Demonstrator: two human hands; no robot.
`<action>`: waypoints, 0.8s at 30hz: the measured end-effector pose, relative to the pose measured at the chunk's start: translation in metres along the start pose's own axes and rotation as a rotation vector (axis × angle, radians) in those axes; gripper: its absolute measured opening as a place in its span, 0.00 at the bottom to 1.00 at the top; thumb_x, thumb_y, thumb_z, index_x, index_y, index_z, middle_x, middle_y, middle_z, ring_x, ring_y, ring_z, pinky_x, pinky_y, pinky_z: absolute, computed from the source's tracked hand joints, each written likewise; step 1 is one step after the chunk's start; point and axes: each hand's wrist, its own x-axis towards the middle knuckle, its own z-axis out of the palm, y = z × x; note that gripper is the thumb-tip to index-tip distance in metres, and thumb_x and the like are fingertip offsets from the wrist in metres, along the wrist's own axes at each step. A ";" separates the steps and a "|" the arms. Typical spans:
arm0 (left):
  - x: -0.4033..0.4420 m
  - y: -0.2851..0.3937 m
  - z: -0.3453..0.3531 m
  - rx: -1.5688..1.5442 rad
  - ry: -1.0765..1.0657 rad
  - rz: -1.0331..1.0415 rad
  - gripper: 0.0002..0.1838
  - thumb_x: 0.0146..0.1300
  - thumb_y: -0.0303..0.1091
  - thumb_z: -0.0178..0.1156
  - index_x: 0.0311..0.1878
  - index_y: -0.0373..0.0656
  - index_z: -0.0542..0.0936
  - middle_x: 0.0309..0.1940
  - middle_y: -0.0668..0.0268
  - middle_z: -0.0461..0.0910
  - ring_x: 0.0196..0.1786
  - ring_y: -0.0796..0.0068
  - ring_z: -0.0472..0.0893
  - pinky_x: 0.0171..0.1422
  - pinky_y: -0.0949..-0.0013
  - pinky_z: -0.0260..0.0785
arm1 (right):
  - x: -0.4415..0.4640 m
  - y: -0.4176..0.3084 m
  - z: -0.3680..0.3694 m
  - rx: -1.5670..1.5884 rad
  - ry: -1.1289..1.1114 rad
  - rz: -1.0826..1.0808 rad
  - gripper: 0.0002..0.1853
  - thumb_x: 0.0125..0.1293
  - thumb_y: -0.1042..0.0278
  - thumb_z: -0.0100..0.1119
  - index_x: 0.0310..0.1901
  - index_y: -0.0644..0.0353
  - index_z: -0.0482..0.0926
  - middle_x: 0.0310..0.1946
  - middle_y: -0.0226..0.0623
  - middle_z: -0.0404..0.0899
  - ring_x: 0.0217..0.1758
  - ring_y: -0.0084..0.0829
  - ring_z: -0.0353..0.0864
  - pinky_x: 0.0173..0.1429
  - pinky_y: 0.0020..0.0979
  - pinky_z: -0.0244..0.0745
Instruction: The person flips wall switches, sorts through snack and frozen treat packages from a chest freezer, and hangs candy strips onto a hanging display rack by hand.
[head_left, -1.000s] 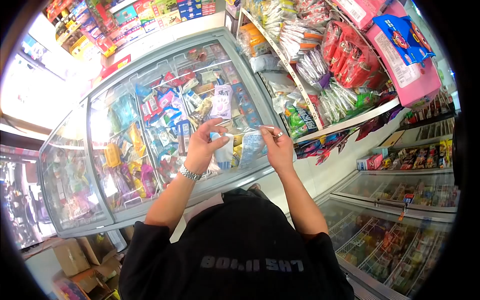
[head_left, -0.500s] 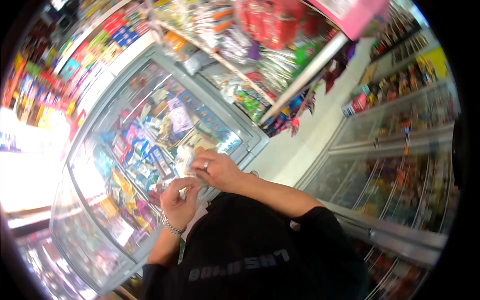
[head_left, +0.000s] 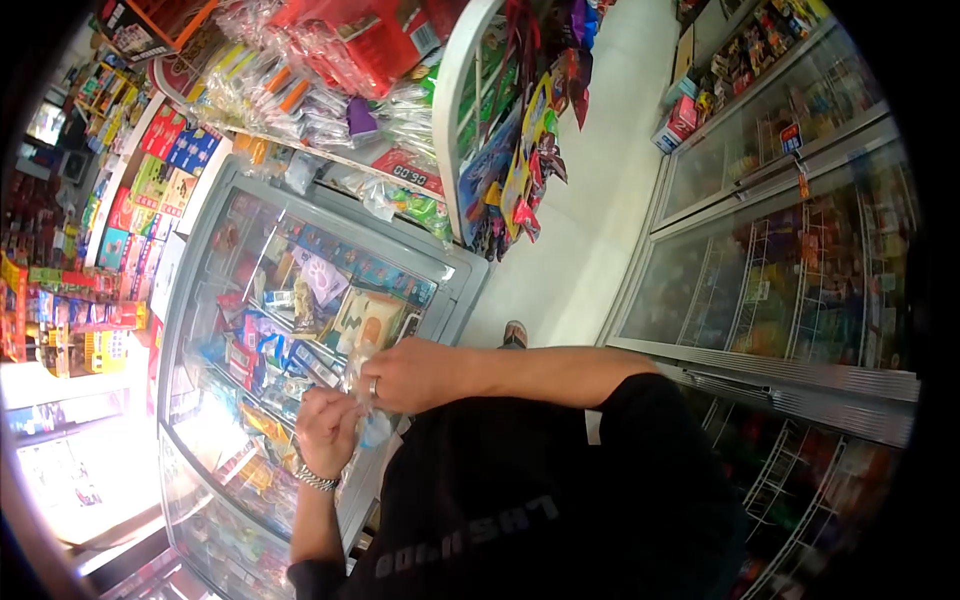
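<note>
Both hands are close together over the near edge of a glass-topped freezer point(head_left: 455, 292). My left hand point(head_left: 325, 430), with a metal watch band at the wrist, has its fingers pinched on a crumpled clear plastic wrapper point(head_left: 374, 430). My right hand point(head_left: 400, 377), wearing a ring, has its fingers closed on the same wrapper from the right side. Part of the wrapper shows light blue below the fingers. Under the glass lie many packaged ice creams, among them a lilac packet point(head_left: 320, 278) with a paw print.
A shelf rack point(head_left: 450, 120) with bagged goods and hanging packets stands beyond the freezer. Upright glass-door coolers point(head_left: 770, 260) line the right side. A pale floor point(head_left: 570, 240) runs between, with a shoe point(head_left: 515, 334) on it. Colourful boxes point(head_left: 150, 190) stand at the upper left.
The view has turned toward the right. My hands have come together, the right one crossing toward the left, and the wrapper that was stretched between them is now bunched up.
</note>
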 end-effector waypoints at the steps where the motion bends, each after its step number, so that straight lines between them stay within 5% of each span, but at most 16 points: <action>1: 0.010 0.014 -0.014 0.108 -0.034 0.139 0.05 0.51 0.21 0.65 0.32 0.40 0.84 0.30 0.62 0.80 0.36 0.60 0.79 0.41 0.63 0.71 | 0.003 -0.009 -0.012 0.001 0.003 0.003 0.07 0.64 0.63 0.60 0.33 0.57 0.77 0.29 0.35 0.73 0.38 0.40 0.81 0.39 0.41 0.78; 4: 0.014 0.032 -0.056 0.147 -0.051 0.295 0.02 0.53 0.23 0.64 0.31 0.40 0.83 0.31 0.60 0.82 0.37 0.61 0.80 0.42 0.63 0.71 | -0.002 -0.023 -0.039 -0.216 -0.193 -0.231 0.07 0.64 0.62 0.60 0.34 0.56 0.79 0.30 0.33 0.75 0.35 0.38 0.81 0.36 0.40 0.78; 8: -0.040 -0.054 -0.099 0.088 0.290 -0.305 0.08 0.56 0.28 0.67 0.38 0.38 0.81 0.38 0.60 0.84 0.42 0.67 0.82 0.48 0.63 0.74 | -0.061 0.007 -0.053 0.060 -0.128 0.059 0.05 0.63 0.65 0.59 0.34 0.56 0.80 0.35 0.37 0.81 0.37 0.41 0.83 0.38 0.37 0.80; 10: -0.051 -0.073 -0.071 -0.234 0.567 -0.558 0.13 0.59 0.28 0.66 0.46 0.37 0.79 0.41 0.62 0.83 0.43 0.66 0.83 0.51 0.63 0.76 | -0.059 0.030 -0.030 0.004 0.036 0.148 0.07 0.65 0.67 0.58 0.31 0.58 0.80 0.37 0.39 0.82 0.38 0.40 0.84 0.40 0.35 0.80; 11: -0.058 -0.103 -0.051 -0.800 0.773 -0.629 0.11 0.65 0.27 0.61 0.50 0.38 0.77 0.44 0.61 0.83 0.45 0.68 0.83 0.53 0.64 0.77 | -0.049 0.040 -0.018 0.046 -0.001 0.087 0.07 0.65 0.67 0.58 0.31 0.58 0.80 0.37 0.39 0.82 0.38 0.40 0.84 0.40 0.35 0.80; 12: -0.059 -0.117 -0.047 -1.174 0.728 -0.683 0.09 0.70 0.27 0.56 0.51 0.38 0.78 0.46 0.61 0.82 0.48 0.69 0.82 0.55 0.63 0.77 | -0.042 0.045 -0.004 0.160 0.170 0.236 0.08 0.66 0.67 0.56 0.31 0.59 0.79 0.36 0.40 0.82 0.38 0.42 0.83 0.42 0.37 0.79; 13: -0.047 -0.116 -0.034 -1.236 0.759 -0.672 0.09 0.72 0.28 0.53 0.51 0.38 0.79 0.44 0.62 0.82 0.47 0.69 0.82 0.54 0.63 0.77 | -0.039 0.049 0.008 0.266 0.334 0.406 0.09 0.67 0.67 0.55 0.31 0.61 0.79 0.35 0.41 0.81 0.37 0.44 0.82 0.45 0.39 0.78; 14: -0.045 -0.136 -0.020 -1.397 0.778 -0.665 0.09 0.73 0.30 0.52 0.50 0.39 0.79 0.43 0.64 0.82 0.46 0.69 0.82 0.53 0.63 0.77 | -0.035 0.056 0.018 0.286 0.300 0.372 0.09 0.67 0.67 0.55 0.31 0.61 0.79 0.35 0.41 0.81 0.37 0.44 0.82 0.45 0.39 0.78; 18: -0.075 -0.232 0.014 -1.649 1.136 -0.696 0.12 0.74 0.33 0.53 0.54 0.38 0.77 0.45 0.63 0.82 0.46 0.66 0.82 0.54 0.61 0.77 | -0.076 0.103 0.044 0.476 0.443 0.912 0.14 0.70 0.64 0.55 0.31 0.67 0.79 0.28 0.47 0.82 0.30 0.43 0.84 0.39 0.37 0.78; 19: -0.080 -0.232 0.010 -1.653 1.163 -0.683 0.12 0.74 0.33 0.53 0.54 0.38 0.77 0.45 0.63 0.82 0.46 0.66 0.82 0.54 0.61 0.77 | -0.085 0.113 0.037 0.472 0.422 0.897 0.14 0.70 0.64 0.55 0.31 0.67 0.79 0.28 0.47 0.82 0.30 0.43 0.84 0.39 0.37 0.78; 21: -0.082 -0.223 0.000 -1.550 1.270 -0.711 0.19 0.77 0.43 0.49 0.57 0.39 0.76 0.48 0.60 0.82 0.52 0.64 0.81 0.59 0.57 0.75 | -0.093 0.129 0.027 -0.165 -0.078 0.886 0.17 0.68 0.59 0.58 0.29 0.65 0.81 0.26 0.48 0.83 0.31 0.48 0.84 0.40 0.40 0.79; 22: -0.087 -0.220 -0.001 -1.552 1.280 -0.711 0.19 0.77 0.43 0.49 0.57 0.39 0.76 0.48 0.60 0.82 0.52 0.64 0.81 0.59 0.57 0.75 | -0.076 0.114 0.018 -0.167 -0.086 0.881 0.17 0.68 0.59 0.58 0.29 0.65 0.81 0.26 0.48 0.83 0.31 0.48 0.84 0.40 0.40 0.79; 24: -0.097 -0.209 0.000 -1.781 1.100 -0.498 0.32 0.76 0.59 0.42 0.64 0.37 0.73 0.58 0.57 0.78 0.62 0.59 0.76 0.67 0.50 0.68 | -0.027 0.071 -0.009 -0.376 -0.386 0.829 0.19 0.66 0.53 0.59 0.30 0.63 0.82 0.29 0.51 0.84 0.36 0.50 0.85 0.41 0.47 0.77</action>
